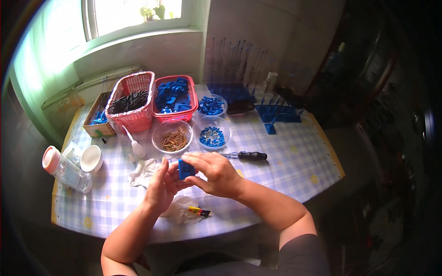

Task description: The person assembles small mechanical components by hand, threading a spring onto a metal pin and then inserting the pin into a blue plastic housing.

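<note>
Right hand (217, 174) pinches blue block (187, 170) at near centre, left hand (161, 189) open beneath; block, springless, appears unfinished, while spring stands (278, 114) sit assembled far right and brass pieces (174, 140) lie loose beyond.

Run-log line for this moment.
right hand: holding square blue plastic piece; left hand: open beneath it; beyond: clear round tub, coppery pins

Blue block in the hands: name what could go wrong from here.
The blue block, pinched in the right hand, might slip and drop to the table. The right hand could nudge the black-handled tool just beyond it. A lowered wrist could knock the yellow-and-black tube on the crumpled tissue.
</note>
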A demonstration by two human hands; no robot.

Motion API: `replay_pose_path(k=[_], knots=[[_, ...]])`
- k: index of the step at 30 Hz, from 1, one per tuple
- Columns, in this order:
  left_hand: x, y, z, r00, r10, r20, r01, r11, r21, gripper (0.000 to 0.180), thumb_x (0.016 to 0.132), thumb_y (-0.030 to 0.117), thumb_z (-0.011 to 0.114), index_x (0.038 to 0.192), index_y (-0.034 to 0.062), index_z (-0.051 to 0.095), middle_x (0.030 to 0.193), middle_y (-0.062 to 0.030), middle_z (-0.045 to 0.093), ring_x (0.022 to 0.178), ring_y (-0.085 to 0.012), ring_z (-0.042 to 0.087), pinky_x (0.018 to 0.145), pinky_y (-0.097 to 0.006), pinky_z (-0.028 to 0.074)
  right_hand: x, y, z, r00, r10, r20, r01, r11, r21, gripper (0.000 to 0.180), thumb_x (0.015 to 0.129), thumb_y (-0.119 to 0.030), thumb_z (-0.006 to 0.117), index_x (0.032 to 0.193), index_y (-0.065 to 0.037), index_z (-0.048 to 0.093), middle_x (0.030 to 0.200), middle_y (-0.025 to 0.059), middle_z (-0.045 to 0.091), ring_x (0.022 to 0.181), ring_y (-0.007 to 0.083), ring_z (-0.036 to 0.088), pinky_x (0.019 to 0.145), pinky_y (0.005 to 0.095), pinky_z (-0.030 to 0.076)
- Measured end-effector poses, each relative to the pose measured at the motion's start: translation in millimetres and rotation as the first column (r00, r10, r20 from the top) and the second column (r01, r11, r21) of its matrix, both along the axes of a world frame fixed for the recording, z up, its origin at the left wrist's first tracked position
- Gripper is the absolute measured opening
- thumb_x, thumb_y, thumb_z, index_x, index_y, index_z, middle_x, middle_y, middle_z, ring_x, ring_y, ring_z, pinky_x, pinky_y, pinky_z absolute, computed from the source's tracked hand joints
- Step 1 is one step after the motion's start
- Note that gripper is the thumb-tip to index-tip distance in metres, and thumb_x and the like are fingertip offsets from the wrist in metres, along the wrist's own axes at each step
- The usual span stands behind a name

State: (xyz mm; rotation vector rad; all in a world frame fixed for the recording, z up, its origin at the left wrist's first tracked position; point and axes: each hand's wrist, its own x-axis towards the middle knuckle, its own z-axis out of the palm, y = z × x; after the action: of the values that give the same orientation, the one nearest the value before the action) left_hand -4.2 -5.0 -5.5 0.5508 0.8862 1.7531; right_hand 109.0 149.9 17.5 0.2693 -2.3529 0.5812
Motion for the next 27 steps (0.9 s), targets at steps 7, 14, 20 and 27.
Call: replay_pose_path(k=[7,14,20,27], knots=[[-0.7,1.0,5.7,0.999,-0.031,0.009,0.032,0.999,-0.029,0.068,0.095,0.058,0.030,0.127,0.0010,0.049,0.117,-0.0162,0.060,0.107,-0.0229,0.060,0.098,-0.038,0.042,-0.7,2.3,-0.2,0.999,0.007,0.038,-0.005,0.999,-0.037,0.049,0.071,-0.016,0.077,0.115,-0.005,0.058,0.107,0.0156,0.064,0.096,0.0319,0.062,0.083,0.0388,0.049],[-0.7,2.7,2.2,0.999,-0.047,0.011,0.048,0.998,-0.041,0.069,0.094,0.060,0.031,0.126,0.0019,0.050,0.117,-0.0145,0.061,0.106,-0.0210,0.060,0.097,-0.037,0.043,-1.6,5.0,-1.2,0.998,0.040,0.040,-0.037,0.998,-0.051,0.046,0.074,-0.019,0.074,0.113,-0.004,0.056,0.106,0.0173,0.063,0.098,0.0337,0.061,0.085,0.0403,0.048],[-1.2,2.1,-0.7,0.998,-0.061,0.019,0.062,0.997,-0.038,0.069,0.094,0.060,0.031,0.126,0.0023,0.049,0.117,-0.0148,0.061,0.106,-0.0213,0.060,0.097,-0.037,0.043,-1.9,3.9,1.9,0.997,0.043,0.067,-0.038,0.997,-0.073,0.046,0.071,-0.014,0.076,0.112,-0.003,0.058,0.106,0.0162,0.063,0.099,0.0326,0.062,0.085,0.0387,0.050],[1.7,2.7,6.2,0.998,-0.051,0.026,0.052,0.998,-0.036,0.067,0.094,0.059,0.031,0.127,0.0037,0.048,0.114,-0.0140,0.061,0.103,-0.0208,0.060,0.095,-0.037,0.043,-1.8,5.5,1.9,0.997,0.031,0.076,-0.027,0.998,-0.053,0.045,0.072,-0.014,0.076,0.112,-0.003,0.059,0.107,0.0164,0.063,0.100,0.0319,0.061,0.086,0.0387,0.050]])
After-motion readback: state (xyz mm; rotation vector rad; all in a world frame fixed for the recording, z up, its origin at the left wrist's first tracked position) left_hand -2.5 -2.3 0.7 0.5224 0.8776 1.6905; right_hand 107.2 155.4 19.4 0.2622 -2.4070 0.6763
